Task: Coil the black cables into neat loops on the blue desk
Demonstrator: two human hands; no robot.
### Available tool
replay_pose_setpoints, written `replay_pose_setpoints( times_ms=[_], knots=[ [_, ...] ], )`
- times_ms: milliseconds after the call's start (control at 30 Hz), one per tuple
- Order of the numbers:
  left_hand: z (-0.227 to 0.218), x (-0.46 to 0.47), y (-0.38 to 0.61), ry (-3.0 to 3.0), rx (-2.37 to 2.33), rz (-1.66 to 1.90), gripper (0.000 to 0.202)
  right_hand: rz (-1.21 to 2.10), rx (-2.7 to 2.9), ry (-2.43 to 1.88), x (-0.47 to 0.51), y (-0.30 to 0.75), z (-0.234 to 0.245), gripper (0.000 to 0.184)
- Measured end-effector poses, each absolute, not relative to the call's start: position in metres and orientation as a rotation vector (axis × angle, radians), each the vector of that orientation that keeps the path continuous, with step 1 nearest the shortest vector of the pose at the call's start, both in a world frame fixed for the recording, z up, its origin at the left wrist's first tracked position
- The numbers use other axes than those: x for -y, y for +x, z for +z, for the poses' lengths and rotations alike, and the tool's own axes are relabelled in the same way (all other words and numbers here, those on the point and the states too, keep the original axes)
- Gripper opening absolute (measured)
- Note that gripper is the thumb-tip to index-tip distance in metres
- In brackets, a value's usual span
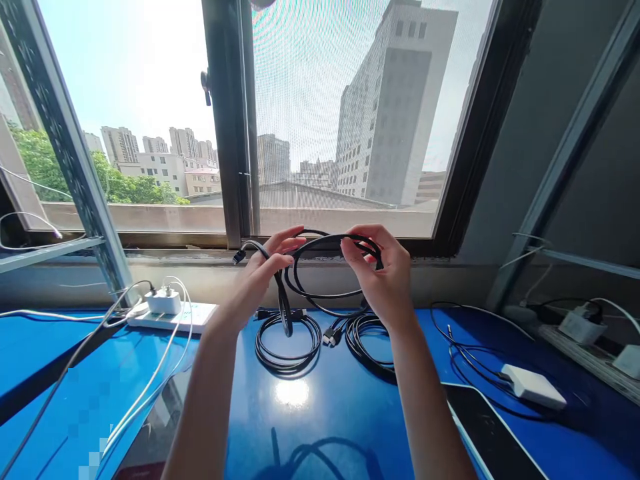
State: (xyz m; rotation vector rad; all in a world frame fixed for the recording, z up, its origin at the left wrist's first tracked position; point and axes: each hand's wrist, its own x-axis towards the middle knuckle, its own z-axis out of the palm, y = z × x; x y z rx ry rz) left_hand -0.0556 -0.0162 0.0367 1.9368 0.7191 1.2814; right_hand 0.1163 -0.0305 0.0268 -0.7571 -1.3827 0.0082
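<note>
Both my hands are raised above a glossy blue table (310, 427), in front of a window. My left hand (263, 273) grips a black cable (320, 293) near its end; the plug sticks out to the left of my fingers. My right hand (383, 270) pinches the same cable, which forms a loop hanging between the two hands. Below the hands, two coiled black cables lie flat on the table: one (287, 343) under my left hand, the other (367, 337) under my right wrist.
A white power strip (173, 315) with a white charger and white cords lies at the left. A white adapter (533, 387) with a thin black cord and a dark tablet (487, 433) lie at the right. More chargers (580, 323) sit far right. The window sill (320, 263) runs behind.
</note>
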Motion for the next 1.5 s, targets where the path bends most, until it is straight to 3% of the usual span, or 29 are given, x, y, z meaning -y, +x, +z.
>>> replay_pose_setpoints(
  times_ms=[133,267,700,867,1067,1200,1367,1500],
  knots=[
    [0.037,0.014,-0.055,1.815,-0.576,1.325,0.06,0.058,1.389,-0.695,0.036,0.121,0.029,0.012],
    [0.039,0.013,-0.06,1.756,-0.625,1.43,0.056,0.117,1.412,-0.703,0.041,0.129,0.033,0.012],
    [0.04,0.003,-0.085,1.527,-0.907,2.019,0.072,0.056,1.151,-0.796,0.028,0.174,0.031,0.035],
    [0.042,0.007,-0.091,1.636,-1.026,1.965,0.053,0.012,1.095,-0.819,0.025,0.181,0.029,0.039],
    [0.038,0.009,-0.077,1.737,-0.813,1.77,0.034,0.1,1.145,-0.71,0.028,0.156,0.032,0.034],
    [0.039,0.014,-0.066,1.843,-0.768,1.573,0.032,0.164,1.214,-0.735,0.025,0.138,0.029,0.034],
    [0.042,0.014,-0.063,1.782,-0.908,1.856,0.038,0.067,1.318,-0.908,0.02,0.142,0.023,0.048],
    [0.042,0.014,-0.071,1.581,-1.037,2.108,0.042,0.325,1.526,-0.958,0.018,0.155,0.019,0.047]
  ],
)
